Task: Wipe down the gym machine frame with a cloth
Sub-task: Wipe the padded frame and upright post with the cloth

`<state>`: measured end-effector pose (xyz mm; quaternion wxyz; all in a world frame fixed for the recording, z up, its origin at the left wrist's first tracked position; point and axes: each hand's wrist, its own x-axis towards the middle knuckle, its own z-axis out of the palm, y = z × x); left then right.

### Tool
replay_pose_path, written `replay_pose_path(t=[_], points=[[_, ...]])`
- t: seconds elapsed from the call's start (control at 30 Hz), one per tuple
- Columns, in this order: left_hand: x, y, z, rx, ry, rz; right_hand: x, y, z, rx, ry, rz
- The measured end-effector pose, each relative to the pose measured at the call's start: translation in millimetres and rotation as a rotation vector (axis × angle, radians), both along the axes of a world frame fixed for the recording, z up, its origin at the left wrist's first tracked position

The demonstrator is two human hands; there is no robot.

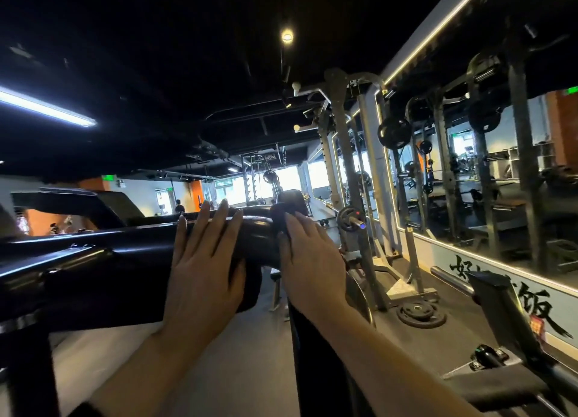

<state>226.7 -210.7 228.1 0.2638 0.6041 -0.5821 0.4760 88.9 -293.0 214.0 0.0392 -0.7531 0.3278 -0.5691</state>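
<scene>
A glossy black machine frame (93,254) runs across the left half of the view at chest height, ending in a rounded tube. My left hand (203,266) lies flat on the tube with straight fingers pointing up and over its top. My right hand (309,260) presses a dark cloth (289,210) against the end of the tube, fingers fairly straight. The cloth is bunched over the tube's tip, and a dark strip that may be part of it hangs below my right wrist.
A grey power rack (353,178) with a loaded barbell (352,218) stands to the right. Weight plates (420,313) lie on the floor beside it. A mirrored wall (488,166) lines the right side. A black padded machine part (500,310) sits at lower right.
</scene>
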Motion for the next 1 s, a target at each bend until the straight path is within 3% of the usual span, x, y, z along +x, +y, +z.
replay_pose_path(t=[0.07, 0.13, 0.27, 0.33, 0.47, 0.7, 0.83, 0.9, 1.0], points=[[8, 1, 1, 0.003, 0.021, 0.054, 10, 3, 5, -0.120, 0.052, 0.035], [15, 5, 2, -0.005, 0.049, 0.112, 5, -5, -2, -0.110, 0.047, 0.041], [25, 11, -3, -0.003, 0.105, 0.158, -24, -21, -20, 0.177, -0.120, 0.033], [26, 10, -4, 0.012, 0.105, 0.148, -24, -20, -17, 0.249, -0.085, -0.026], [22, 14, 1, 0.020, 0.104, 0.158, 1, -3, 13, 0.085, 0.043, -0.154], [31, 39, 18, 0.133, 0.081, 0.141, 36, 19, 56, -0.176, 0.416, 0.170], [45, 73, 44, 0.180, 0.080, 0.221, 27, 6, 63, -0.018, 0.359, 0.118], [40, 82, 50, 0.255, 0.012, 0.271, 39, 16, 65, -0.075, 0.354, 0.017], [34, 92, 61, 0.259, -0.086, 0.360, 72, 46, 70, -0.201, 0.403, 0.096]])
